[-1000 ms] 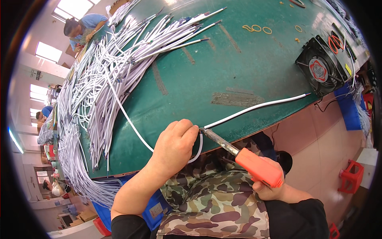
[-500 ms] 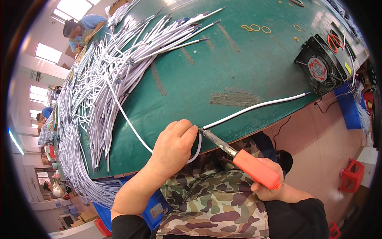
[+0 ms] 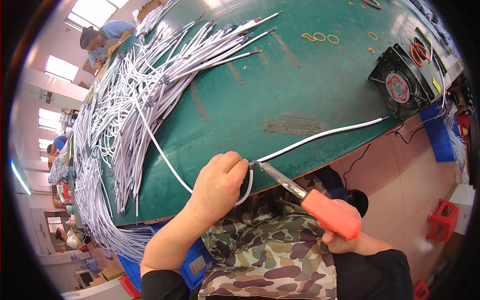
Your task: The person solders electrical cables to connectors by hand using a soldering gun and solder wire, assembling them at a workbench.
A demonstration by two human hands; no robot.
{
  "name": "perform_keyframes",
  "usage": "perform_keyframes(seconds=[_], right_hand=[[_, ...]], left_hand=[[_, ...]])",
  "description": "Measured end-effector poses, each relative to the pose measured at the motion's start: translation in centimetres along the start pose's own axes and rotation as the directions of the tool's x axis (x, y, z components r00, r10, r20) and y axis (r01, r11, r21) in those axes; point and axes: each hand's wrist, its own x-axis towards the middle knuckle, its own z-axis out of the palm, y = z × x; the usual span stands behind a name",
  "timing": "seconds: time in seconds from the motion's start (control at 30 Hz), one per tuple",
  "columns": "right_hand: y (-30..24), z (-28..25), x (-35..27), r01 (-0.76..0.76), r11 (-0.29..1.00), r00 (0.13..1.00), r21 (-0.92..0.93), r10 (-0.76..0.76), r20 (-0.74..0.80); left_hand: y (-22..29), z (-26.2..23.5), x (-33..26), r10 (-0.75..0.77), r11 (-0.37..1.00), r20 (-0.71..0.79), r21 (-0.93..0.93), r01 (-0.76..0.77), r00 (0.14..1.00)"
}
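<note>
My left hand (image 3: 220,180) is closed at the near edge of the green table, pinching the joint between white cables. One white cable (image 3: 325,134) runs from the fingertips to the right across the tabletop. Another white cable (image 3: 165,159) comes from the pile, passes behind my left hand and loops up to the fingers. In my right hand (image 3: 344,227) is a soldering iron (image 3: 330,212) with an orange handle. Its metal tip meets the joint right beside my left fingertips. The wire ends between the fingers are mostly hidden.
A large pile of white cables (image 3: 135,110) covers the table's left side. A black fan (image 3: 400,82) stands at the right edge, and yellow rubber bands (image 3: 320,36) lie at the back. A blue bin (image 3: 195,265) sits below. Far left, another person (image 3: 105,40) bends over the table.
My right hand and the soldering iron have shifted slightly to the right and down, the tip staying close to the joint. My left hand has hardly moved.
</note>
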Motion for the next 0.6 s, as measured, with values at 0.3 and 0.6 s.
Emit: perform_keyframes(seconds=[0.3,0.6], right_hand=[[-0.08,0.28,-0.21,-0.089,0.992,0.996,0.088,0.089,-0.002],[0.43,0.87,-0.55,-0.109,0.978,0.993,0.178,0.113,-0.013]], left_hand=[[-0.05,0.08,-0.04,0.0,1.0,-0.006,-0.001,0.0,1.0],[-0.03,0.3,-0.2,0.0,1.0,-0.023,0.0,0.0,1.0]])
